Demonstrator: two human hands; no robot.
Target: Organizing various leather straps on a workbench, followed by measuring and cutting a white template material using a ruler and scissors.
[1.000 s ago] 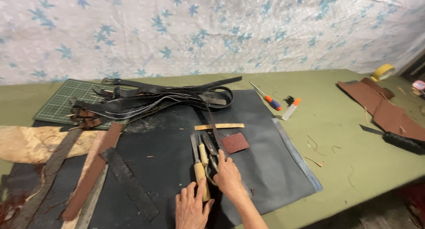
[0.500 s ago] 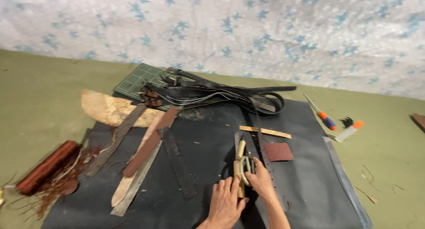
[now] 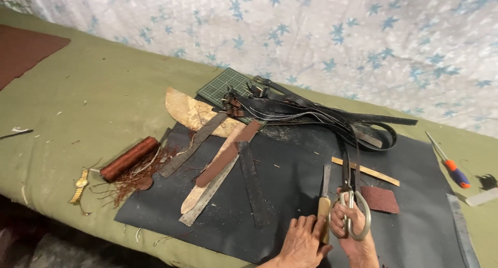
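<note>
Right hand: the fingers are closed through the handle loops of the scissors, near the front edge of the black mat.
Left hand: it lies flat on the mat, fingers together, touching the wooden handle of the knife just beside the scissors.
Scissors blades: they point away from the person, along a black strap.
Beside: a red-brown patch and a thin wooden stick.
Bench: a green cloth covers it; leather strips, a brown roll and a gold watch are on the left.
</note>
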